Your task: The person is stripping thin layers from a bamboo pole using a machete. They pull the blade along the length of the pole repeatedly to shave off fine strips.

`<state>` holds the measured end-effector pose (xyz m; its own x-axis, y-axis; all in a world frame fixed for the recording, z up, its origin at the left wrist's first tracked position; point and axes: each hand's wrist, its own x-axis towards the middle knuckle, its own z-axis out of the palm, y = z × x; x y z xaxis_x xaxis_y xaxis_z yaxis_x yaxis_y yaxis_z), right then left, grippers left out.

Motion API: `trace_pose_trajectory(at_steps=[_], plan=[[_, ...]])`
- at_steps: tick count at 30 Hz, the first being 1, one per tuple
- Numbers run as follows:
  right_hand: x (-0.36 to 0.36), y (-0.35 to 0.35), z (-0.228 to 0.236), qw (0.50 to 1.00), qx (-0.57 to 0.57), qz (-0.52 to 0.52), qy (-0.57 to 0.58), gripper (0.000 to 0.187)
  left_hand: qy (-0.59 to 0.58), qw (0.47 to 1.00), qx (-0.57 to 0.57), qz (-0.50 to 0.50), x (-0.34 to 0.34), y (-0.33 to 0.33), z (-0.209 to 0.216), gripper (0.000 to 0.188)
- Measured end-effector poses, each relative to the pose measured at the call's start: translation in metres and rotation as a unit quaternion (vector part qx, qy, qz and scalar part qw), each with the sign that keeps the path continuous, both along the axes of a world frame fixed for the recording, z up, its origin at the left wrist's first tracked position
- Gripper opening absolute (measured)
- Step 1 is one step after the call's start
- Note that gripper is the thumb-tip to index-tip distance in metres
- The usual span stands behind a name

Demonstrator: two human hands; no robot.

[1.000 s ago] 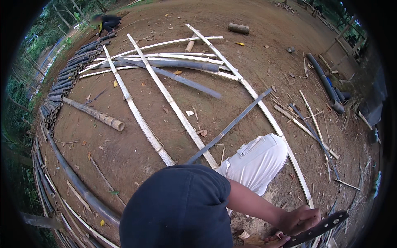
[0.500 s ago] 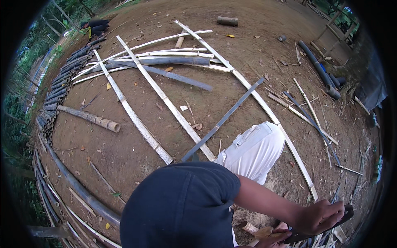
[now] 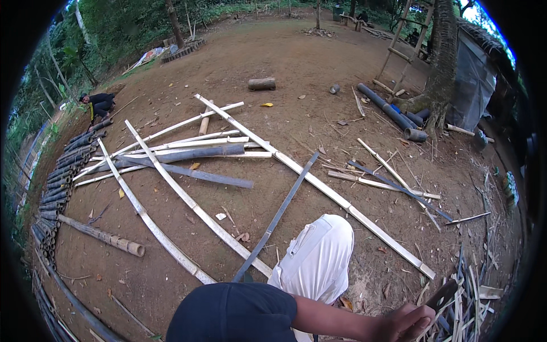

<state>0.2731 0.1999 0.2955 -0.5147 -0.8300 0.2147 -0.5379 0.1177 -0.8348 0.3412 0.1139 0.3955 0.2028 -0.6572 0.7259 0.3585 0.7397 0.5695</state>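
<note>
Of the two hands, only the left hand [image 3: 405, 324] is in view, at the lower right; the right hand is not seen, and its state cannot be told. The left fingers are curled inward at the lower end of a dark flat tool [image 3: 445, 293]; whether they grip the tool, press on it or enclose something small cannot be established. The controlling relation is as follows: the tool lies immediately beyond the left hand, its long axis slanting from the knuckles toward the upper right, so its visible far end points away from the dark blue sleeve [image 3: 231, 313]. The left hand is the nearer one on the evidence available. The tool's lower part is hidden or out of frame. Just above the far end, apparently clear of it, is the near end of a long pale bamboo strip [image 3: 353, 211], which runs to the upper left, across the tool's line rather than along it. A heap of thin split pieces [image 3: 468, 310] lies close on the tool's right. The white trouser knee [image 3: 319, 256] stands to the left, apart from the tool.
</note>
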Motion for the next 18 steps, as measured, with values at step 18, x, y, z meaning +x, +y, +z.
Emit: trace_pose_trajectory(at_steps=[18], plan=[[0.000, -0.022, 0.003, 0.998, -0.018, 0.062, 0.009, 0.038, -0.049, 0.996, -0.078, 0.004, -0.018, 0.004, -0.018, 0.017]])
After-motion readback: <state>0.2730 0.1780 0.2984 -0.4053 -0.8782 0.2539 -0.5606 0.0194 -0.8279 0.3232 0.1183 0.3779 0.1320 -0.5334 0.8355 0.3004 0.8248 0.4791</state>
